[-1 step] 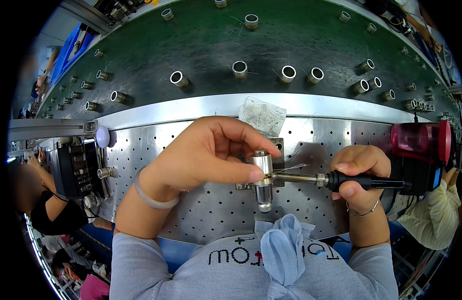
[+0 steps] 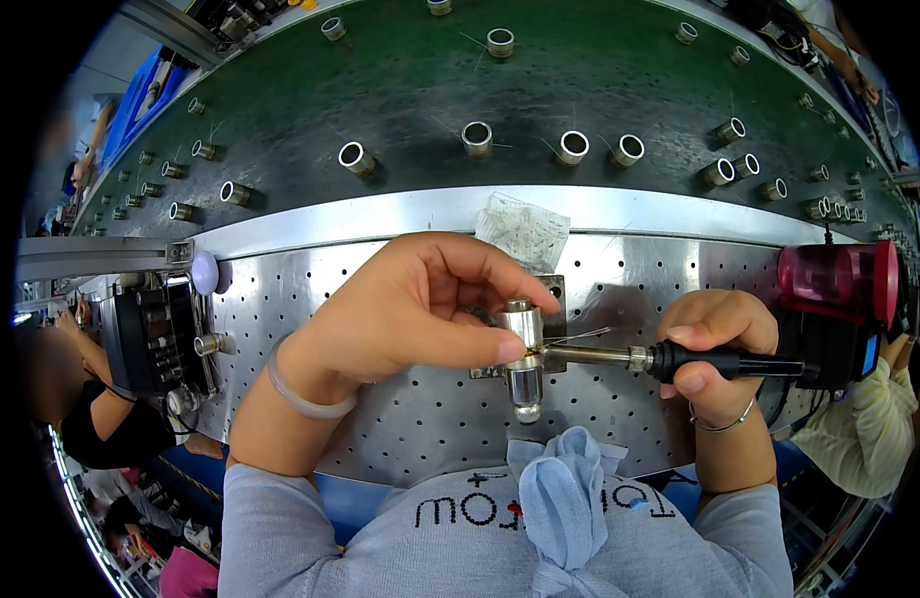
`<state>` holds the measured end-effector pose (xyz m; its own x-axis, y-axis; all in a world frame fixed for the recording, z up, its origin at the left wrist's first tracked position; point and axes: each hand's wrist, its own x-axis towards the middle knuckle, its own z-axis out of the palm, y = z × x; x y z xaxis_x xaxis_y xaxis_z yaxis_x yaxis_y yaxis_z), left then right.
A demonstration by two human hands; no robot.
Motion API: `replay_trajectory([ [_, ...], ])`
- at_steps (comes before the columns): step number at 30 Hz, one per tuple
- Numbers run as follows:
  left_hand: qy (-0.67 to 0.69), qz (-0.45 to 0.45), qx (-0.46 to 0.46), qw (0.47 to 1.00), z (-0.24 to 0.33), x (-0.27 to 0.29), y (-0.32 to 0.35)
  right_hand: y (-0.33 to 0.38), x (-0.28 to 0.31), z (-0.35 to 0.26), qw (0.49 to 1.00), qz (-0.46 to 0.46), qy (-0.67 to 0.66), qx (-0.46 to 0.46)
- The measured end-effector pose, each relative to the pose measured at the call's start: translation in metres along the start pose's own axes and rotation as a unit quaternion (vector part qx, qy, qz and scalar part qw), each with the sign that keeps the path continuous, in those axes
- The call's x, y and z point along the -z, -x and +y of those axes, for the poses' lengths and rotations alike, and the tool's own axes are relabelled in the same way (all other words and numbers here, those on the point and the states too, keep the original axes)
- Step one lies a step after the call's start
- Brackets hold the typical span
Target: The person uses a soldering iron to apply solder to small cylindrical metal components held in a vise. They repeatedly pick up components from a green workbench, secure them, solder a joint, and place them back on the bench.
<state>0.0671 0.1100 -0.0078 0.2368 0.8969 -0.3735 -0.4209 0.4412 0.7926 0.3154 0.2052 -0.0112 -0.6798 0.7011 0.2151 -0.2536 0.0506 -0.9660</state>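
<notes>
Closest to the camera, at the lower edge of the view, a pale blue knotted cloth [image 2: 562,498] hangs against the person's grey top. Just above it, over the perforated sheet-metal work table [image 2: 380,419], both hands meet at a small shiny metal cylinder [image 2: 525,349] that stands upright in a little metal fixture block [image 2: 554,309].

The left hand [image 2: 410,309], with a translucent bangle [image 2: 305,394] on its wrist, curls over the cylinder from the left. Its thumb lies along the cylinder's side and its fingers arch over the top, so it is closed lightly about the part; a thin wire [image 2: 579,336] runs out from between the fingertips toward the right.

The right hand [image 2: 714,349], wearing a thin silver bracelet [image 2: 724,424], is wrapped firmly around the black handle of a soldering iron [image 2: 669,359]. The iron lies level, its metal shaft pointing left, and its tip touches the cylinder at mid height, right beside the left thumb.

Farther right, a red and black tool stand [image 2: 843,289] sits at the table's edge, with another person's pale yellow sleeve [image 2: 868,439] below it. At the left a black device with knobs [image 2: 146,339] is fixed to the table.

Just beyond the hands, a small clear plastic bag [image 2: 525,229] lies on the bright metal ledge. Beyond that, a dark green curved conveyor surface [image 2: 430,90] carries many short metal tubes [image 2: 477,138], well apart from each other.
</notes>
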Motion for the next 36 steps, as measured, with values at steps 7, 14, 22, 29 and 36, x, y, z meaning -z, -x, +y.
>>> replay_trajectory([
  [7,0.015,0.004,0.007,1.0,0.0,-0.004,0.0,0.002,0.004,0.0,0.999,0.01,-0.036,-0.007],
  [14,0.013,0.005,0.007,1.0,-0.002,-0.004,-0.001,0.0,0.003,0.001,1.0,-0.005,-0.011,-0.001],
  [22,0.012,0.0,0.003,1.0,-0.001,-0.003,-0.002,-0.001,-0.001,-0.002,1.0,0.002,-0.005,-0.005],
  [29,0.037,-0.035,0.01,0.999,-0.004,0.003,-0.006,-0.001,0.002,-0.001,1.0,0.016,0.003,0.001],
  [36,0.07,0.006,-0.126,0.99,0.019,0.02,0.003,-0.01,-0.006,-0.019,0.994,0.102,-0.042,0.016],
])
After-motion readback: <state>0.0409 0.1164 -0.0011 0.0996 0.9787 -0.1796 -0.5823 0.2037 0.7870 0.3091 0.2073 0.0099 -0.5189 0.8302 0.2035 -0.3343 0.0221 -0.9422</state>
